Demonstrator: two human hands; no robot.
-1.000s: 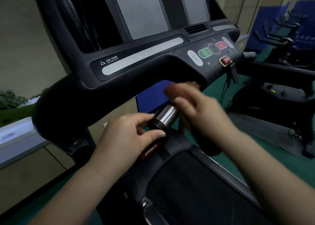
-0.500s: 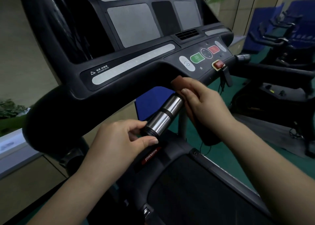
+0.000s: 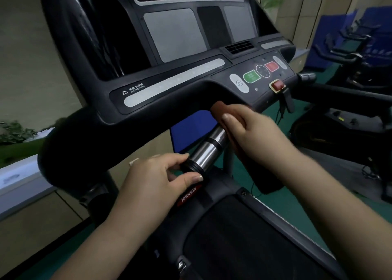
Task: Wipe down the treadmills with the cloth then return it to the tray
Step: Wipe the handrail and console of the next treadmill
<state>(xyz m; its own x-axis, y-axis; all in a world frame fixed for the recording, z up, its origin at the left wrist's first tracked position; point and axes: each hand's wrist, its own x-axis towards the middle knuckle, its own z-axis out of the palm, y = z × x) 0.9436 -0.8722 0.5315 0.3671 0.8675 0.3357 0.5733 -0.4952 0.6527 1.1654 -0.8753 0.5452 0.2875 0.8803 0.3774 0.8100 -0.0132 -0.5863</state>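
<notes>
While the left hand curls its thumb and fingers around the black lower end of the chrome handlebar grip, the right hand closes around the upper part of the same bar, holding a brown cloth wrapped against it just under the treadmill console. The cloth sticks out past the fingertips, touching the dark underside of the console. Right above sit a green button, a red button and a red safety key with a black cord hanging beside the right hand. The running belt lies below both forearms. Exercise bikes stand well apart to the right on green floor, before blue panels.
</notes>
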